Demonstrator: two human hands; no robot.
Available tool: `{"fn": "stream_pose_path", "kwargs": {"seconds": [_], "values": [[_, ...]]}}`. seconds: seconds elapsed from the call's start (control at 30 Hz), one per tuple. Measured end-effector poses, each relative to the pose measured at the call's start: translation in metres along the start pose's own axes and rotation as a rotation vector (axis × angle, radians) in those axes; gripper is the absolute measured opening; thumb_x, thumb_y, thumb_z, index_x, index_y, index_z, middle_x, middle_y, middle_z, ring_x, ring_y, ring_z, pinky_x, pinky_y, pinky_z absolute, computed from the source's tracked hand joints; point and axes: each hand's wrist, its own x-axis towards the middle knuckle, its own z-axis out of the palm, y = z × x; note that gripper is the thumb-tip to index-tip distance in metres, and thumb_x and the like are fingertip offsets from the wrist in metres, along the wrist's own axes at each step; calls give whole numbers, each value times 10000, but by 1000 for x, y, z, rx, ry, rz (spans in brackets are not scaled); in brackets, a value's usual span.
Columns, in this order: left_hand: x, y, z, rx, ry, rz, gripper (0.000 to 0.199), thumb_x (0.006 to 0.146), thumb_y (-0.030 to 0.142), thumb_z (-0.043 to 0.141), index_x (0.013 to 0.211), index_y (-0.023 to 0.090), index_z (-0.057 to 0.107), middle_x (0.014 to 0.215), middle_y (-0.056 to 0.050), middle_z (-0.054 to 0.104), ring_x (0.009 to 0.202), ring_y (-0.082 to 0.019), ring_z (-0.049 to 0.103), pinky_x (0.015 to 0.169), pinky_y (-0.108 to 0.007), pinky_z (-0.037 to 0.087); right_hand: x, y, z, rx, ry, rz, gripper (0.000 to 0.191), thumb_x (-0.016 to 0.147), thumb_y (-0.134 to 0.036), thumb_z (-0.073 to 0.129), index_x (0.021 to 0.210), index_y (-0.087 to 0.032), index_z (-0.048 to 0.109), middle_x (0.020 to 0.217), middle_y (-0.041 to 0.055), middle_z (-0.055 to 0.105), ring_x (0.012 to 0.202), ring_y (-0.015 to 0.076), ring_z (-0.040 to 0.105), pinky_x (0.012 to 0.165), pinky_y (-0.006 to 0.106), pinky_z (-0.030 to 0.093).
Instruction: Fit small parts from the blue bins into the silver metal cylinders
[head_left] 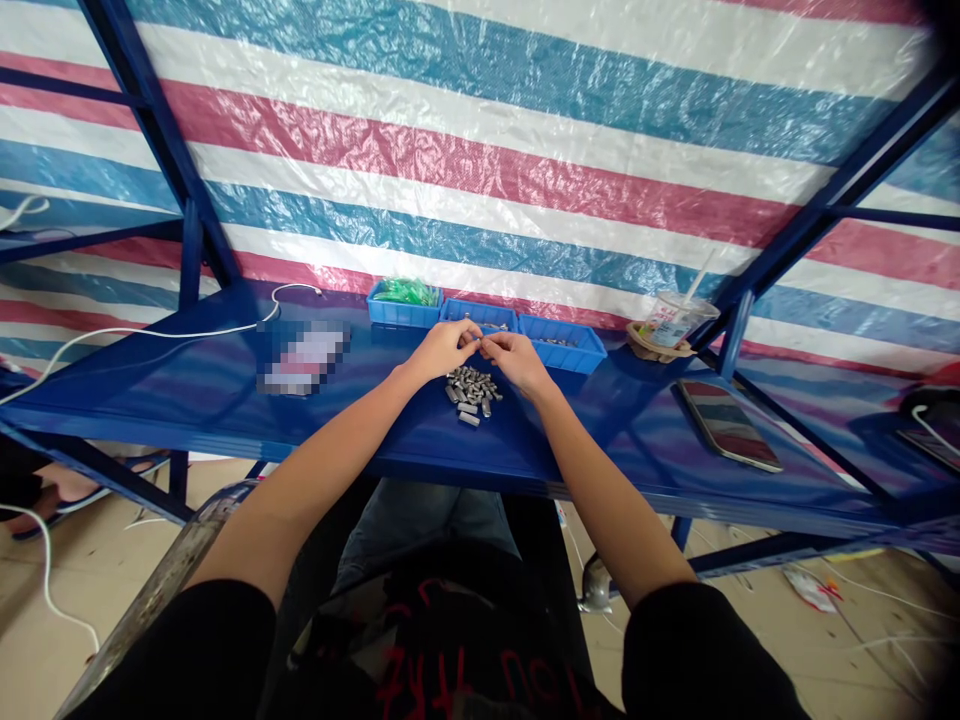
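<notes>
Pinching at a small piece (pixel 481 339), the fingers of the left hand (pixel 453 346) and right hand (pixel 514 360) meet, narrow, above the far edge of the metal parts (pixel 474 384) on the blue worktop (pixel 420 430). Piece mostly covered by fingertips; type, pointing direction and long axis can't be told. Can't tell which hand bears its weight.

Metal parts in a loose heap, too small and overlapped to count. At the near edge, one block (pixel 469 419) lies with its long axis roughly left-right, right end slightly nearer the person; another, just right of it, points roughly away from the person.

Behind the hands, three blue bins in a row: left bin (pixel 405 312) with green plastic; middle bin (pixel 480 310) partly hidden by left hand, contents unclear; right bin (pixel 574 356) with small metallic bits, hard to make out.

Farther right, plastic cup (pixel 673 322) with straw, in a brown holder (pixel 654 345); phone (pixel 727 424) lies slanted nearer the person. Left, flat object (pixel 306 358) pixelated, unidentifiable; white cable (pixel 187 333) runs off the left edge of the view. Striped sheet (pixel 480 150) behind, cut off at top.
</notes>
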Motion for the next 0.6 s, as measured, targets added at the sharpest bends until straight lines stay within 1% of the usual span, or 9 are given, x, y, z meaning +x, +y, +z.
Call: {"fn": "stream_pose_path", "kwargs": {"seconds": [0.1,0.17,0.23,0.33,0.47,0.6], "values": [[-1,-1,0,5,39,-58,203,822,282,488,873,135,619,739,-33,660,650,-130,583,639,-250,442,-2,-3,3,-131,109,-113,210,789,-321,517,840,-154,634,777,49,663,722,161,589,709,291,442],[-1,-1,0,5,41,-63,216,833,307,479,839,139,614,711,-26,650,629,-129,568,623,-251,430,-3,-4,5,-216,144,-123,275,851,-366,441,768,-171,615,728,48,646,702,172,582,702,304,428],[-1,1,1,-14,31,-47,216,843,311,470,837,142,605,700,-20,644,618,-126,558,615,-250,421,-3,-3,7,-254,136,-101,375,894,-401,361,673,-185,574,664,43,619,673,175,573,693,308,413],[-1,6,3,-63,32,-26,198,857,299,450,851,147,577,719,-20,643,622,-123,557,616,-246,420,-2,-1,8,-190,113,-94,444,904,-470,325,630,-191,535,596,29,582,614,164,555,651,295,400],[-1,10,5,-104,63,-15,220,887,337,408,847,159,530,707,-13,620,615,-121,553,617,-249,425,0,0,10,-68,146,-133,496,883,-553,312,626,-184,519,575,28,562,580,154,532,599,283,386],[-2,7,7,-151,43,-2,193,891,334,408,864,165,496,727,-13,609,652,-128,571,647,-257,444,-1,1,12,-103,165,-165,474,877,-552,315,616,-193,483,602,36,557,622,161,524,595,283,371]]}}
